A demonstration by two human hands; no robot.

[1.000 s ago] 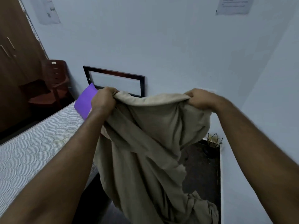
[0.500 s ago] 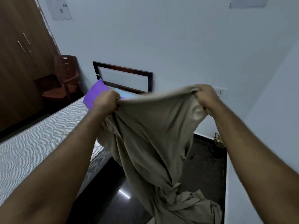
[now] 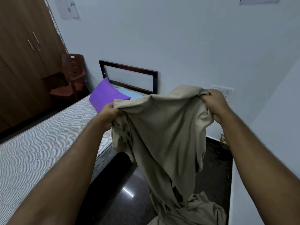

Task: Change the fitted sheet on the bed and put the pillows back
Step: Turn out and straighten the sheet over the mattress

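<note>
Since 1.0 s ago: both hands have spread wider apart and the beige sheet [image 3: 162, 135] is pulled flatter between them; more of the bed head now shows. Left hand [image 3: 108, 113] grips 1 bunched edge of the sheet, fingers clenched on cloth, just in front of the purple pillow [image 3: 105, 95]. Right hand [image 3: 214, 104] grips the other end of that edge, fingers curled round a gathered fold, near the wall socket [image 3: 224, 92]. Sheet hangs in the gap beside the bed, its lower part heaped on the dark floor [image 3: 113, 200]. Mattress [image 3: 40, 148] bare, quilted, no sheet on it. 2 pillows at the head end, purple on top of a pale blue pillow [image 3: 128, 93], against the dark headboard [image 3: 129, 69]. Brown chair [image 3: 71, 78] and wardrobe [image 3: 21, 54] beyond. Step in hand, by my reading: opening out the sheet and finding a corner or edge. Cannot tell whether this is the fresh sheet or the removed one. If fresh, next move calls for lifting the trailing cloth off the floor, swinging it left over the mattress, and shifting the pillows so the head corners can be fitted.
</note>
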